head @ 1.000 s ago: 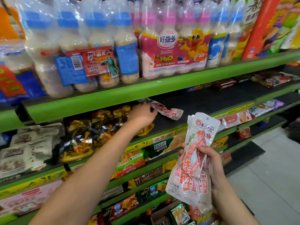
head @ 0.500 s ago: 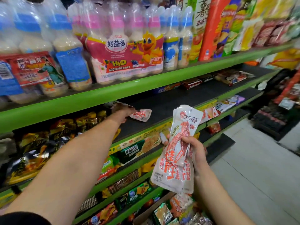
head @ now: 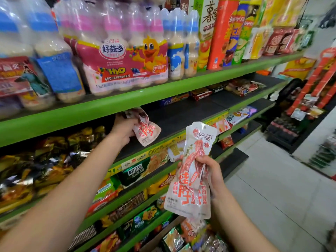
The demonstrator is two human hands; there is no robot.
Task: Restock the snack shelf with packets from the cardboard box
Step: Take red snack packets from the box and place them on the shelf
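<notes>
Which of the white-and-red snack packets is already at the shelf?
The packet in the left hand, the shelf packet, reached under the green shelf edge. The right hand holds the other packets in front.

Bright, even light is falling from overhead, washing the floor tiles (head: 272, 188) pale and leaving the shelf recesses dim. Glare is flaring off the shrink-wrapped bottles (head: 127, 51) and the foil packets (head: 45, 170) at left. Wide-angle distortion is bowing the green shelf edges (head: 163, 91). Motion blur is softening the frame's left and right margins, smearing labels there.
</notes>
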